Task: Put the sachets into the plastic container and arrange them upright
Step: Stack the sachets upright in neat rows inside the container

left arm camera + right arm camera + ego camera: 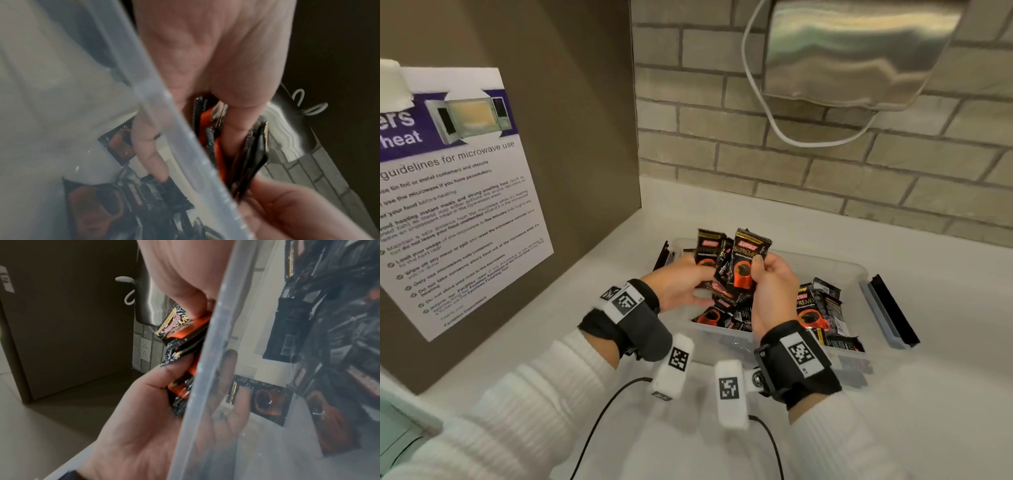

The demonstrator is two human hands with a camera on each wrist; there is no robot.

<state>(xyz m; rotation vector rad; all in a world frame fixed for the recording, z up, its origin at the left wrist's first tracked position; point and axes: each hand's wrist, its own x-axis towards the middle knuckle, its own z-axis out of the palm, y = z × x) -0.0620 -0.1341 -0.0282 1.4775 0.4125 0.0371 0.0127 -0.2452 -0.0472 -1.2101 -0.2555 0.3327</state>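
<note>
Black and orange sachets (743, 265) stand bunched in a two-handed grip: the left hand (681, 286) curls round the bundle from one side, the right hand (774, 291) pinches it from the other. Directly under the grip sits the clear plastic container (858, 270) on the white bench (945, 394), with more loose sachets (822, 315) heaped inside it just right of the right hand

The head camera looks down and forward from above the white counter (945, 308), taking in both wrists, the clear plastic container (856, 270) and the brick wall (825, 171) behind. Each wrist camera sits very close, low beside the container's rim (185, 146) (205, 369), facing along its palm. All three share the held sachets (744, 263) (255, 154) (180, 327).
</note>
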